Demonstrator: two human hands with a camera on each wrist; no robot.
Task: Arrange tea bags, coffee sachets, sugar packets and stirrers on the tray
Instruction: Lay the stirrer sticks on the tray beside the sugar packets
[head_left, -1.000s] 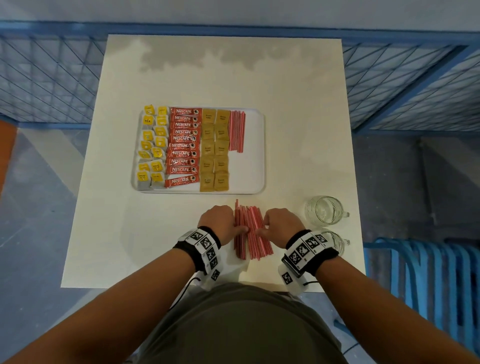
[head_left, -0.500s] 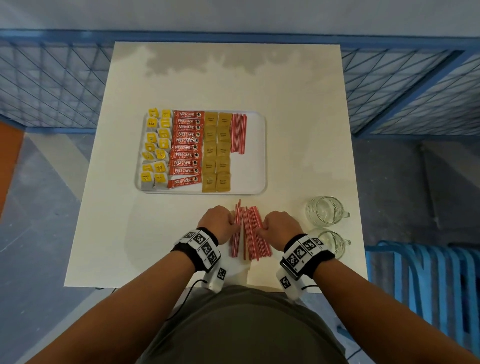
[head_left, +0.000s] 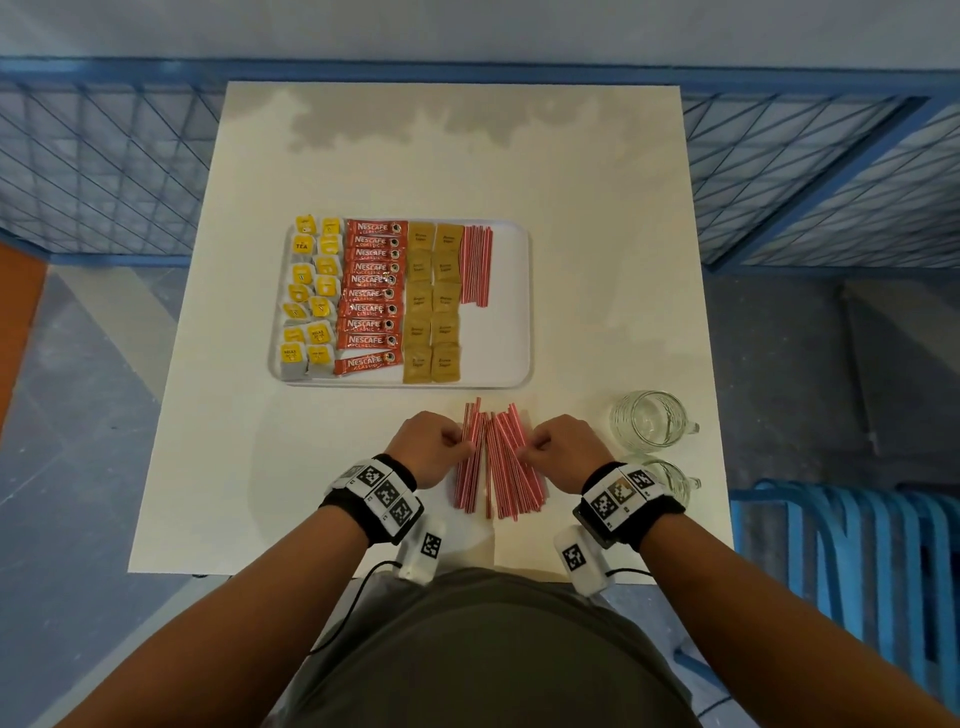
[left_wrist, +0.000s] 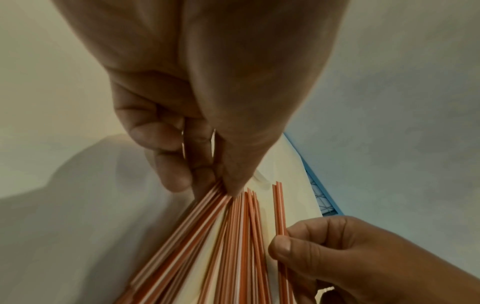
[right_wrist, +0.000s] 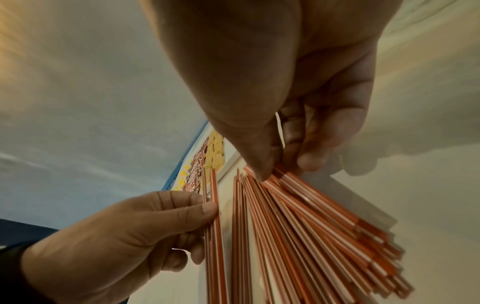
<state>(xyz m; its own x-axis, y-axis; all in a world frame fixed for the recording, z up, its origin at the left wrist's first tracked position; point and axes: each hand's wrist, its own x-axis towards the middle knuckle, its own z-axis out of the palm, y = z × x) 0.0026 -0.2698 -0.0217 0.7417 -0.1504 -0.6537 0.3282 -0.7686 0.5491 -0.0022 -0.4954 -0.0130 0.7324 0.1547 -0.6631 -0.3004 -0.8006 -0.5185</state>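
White tabletop (head_left: 363, 467) before us: our left hand (head_left: 434, 449) pinches a few stirrers (head_left: 467, 457), our right hand (head_left: 563, 452) pinches the fanned pile (head_left: 511, 473). Beyond, the tray (head_left: 506, 343) holds tea bags (head_left: 309, 296), coffee sachets (head_left: 371, 293), sugar packets (head_left: 434, 301).

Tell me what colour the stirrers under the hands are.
Red with thin white stripes along their length; the loose stirrers show it best in the right wrist view.
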